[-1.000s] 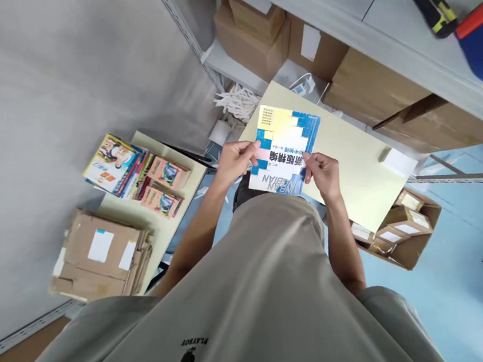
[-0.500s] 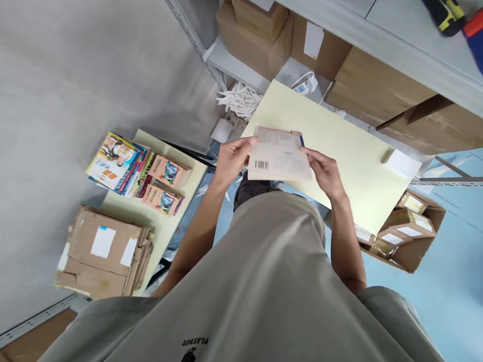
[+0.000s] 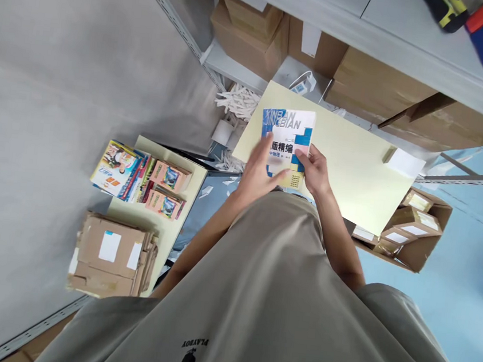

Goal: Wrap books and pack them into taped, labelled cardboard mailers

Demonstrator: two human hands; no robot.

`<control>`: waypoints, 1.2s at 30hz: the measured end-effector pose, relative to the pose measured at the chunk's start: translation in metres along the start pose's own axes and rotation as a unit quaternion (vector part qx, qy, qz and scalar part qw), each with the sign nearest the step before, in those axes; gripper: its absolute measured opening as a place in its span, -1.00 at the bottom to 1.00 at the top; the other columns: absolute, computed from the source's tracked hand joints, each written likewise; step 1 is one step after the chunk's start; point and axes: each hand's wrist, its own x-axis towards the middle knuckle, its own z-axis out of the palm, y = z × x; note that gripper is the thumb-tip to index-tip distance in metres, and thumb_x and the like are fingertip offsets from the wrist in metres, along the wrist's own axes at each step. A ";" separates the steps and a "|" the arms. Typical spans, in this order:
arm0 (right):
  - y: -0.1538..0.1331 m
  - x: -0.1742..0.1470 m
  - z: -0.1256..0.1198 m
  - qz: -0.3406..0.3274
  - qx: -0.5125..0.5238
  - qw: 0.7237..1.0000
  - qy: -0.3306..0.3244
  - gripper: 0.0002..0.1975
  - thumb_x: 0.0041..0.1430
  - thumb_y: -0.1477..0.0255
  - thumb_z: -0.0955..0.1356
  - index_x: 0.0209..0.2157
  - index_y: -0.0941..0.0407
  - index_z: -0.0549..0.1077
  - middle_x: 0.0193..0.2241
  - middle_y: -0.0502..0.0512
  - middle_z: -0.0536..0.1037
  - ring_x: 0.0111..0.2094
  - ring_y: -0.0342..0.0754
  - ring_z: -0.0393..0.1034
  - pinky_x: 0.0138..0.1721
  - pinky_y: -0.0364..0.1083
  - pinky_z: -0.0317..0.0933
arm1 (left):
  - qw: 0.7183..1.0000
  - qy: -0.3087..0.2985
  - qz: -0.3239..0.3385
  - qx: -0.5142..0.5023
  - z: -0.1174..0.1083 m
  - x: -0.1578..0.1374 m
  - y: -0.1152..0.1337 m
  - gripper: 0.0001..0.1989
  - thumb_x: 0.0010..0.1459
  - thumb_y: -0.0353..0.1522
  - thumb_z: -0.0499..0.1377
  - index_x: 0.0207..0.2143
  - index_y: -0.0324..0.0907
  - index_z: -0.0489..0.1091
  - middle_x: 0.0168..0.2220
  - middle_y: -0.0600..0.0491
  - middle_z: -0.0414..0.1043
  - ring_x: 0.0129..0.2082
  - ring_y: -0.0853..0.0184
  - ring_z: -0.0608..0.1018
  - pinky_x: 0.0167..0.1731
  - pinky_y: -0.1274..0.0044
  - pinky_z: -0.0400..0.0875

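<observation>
Right hand [image 3: 317, 174]: pinching one book [image 3: 292, 134] by its edge, thumb on cover. Left hand [image 3: 255, 174]: fingers spread over the same cover, blurred; contact I cannot tell. Book location: before the grey shirt [image 3: 276, 265], above the pale table [image 3: 351, 158]. Also on my list: cardboard boxes [image 3: 372, 88], shelved beyond.

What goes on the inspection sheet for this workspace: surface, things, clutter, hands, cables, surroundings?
Surface: pale yellow table, white box near its right end.
Things in hand: one book, cover facing the wearer.
Clutter: white strips heaped beside the table's left edge.
Hands: right hand grips the book's right edge; left hand, blurred and spread, over the cover, contact unclear.
Cables: white cable beyond the far edge.
Surroundings: side table with books and flattened cardboard; shelving with cartons.
</observation>
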 end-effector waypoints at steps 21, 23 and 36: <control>0.090 0.073 -0.031 0.327 -0.117 0.934 0.079 -0.77 0.00 0.66 0.53 -0.30 0.12 0.60 -0.38 0.06 0.74 -0.29 -0.03 0.61 -0.03 0.01 0.61 | 0.927 0.002 -0.361 -0.098 0.035 0.056 -0.120 -0.73 0.00 -0.51 0.37 -0.20 -0.20 0.71 -0.07 -0.07 0.81 0.09 0.00 0.76 0.24 0.23 0.66; 0.092 0.089 -0.027 0.322 -0.120 0.935 0.086 -0.76 0.00 0.65 0.52 -0.28 0.10 0.58 -0.38 0.03 0.72 -0.28 -0.04 0.61 -0.01 0.00 0.61 | 0.927 0.020 -0.364 -0.093 0.035 0.070 -0.126 -0.78 0.04 -0.51 0.37 -0.22 -0.21 0.70 -0.02 -0.11 0.81 0.14 -0.01 0.76 0.26 0.26 0.63; 0.107 0.185 0.004 0.242 -0.183 0.943 0.138 -0.37 0.16 0.20 0.45 0.25 0.09 0.58 0.03 0.24 0.81 0.09 0.08 0.71 0.16 0.07 0.59 | 0.935 0.039 -0.325 -0.138 0.029 0.176 -0.177 -0.51 0.22 -0.48 0.30 0.21 -0.30 0.65 0.24 -0.28 0.71 0.24 -0.04 0.73 0.34 0.22 0.57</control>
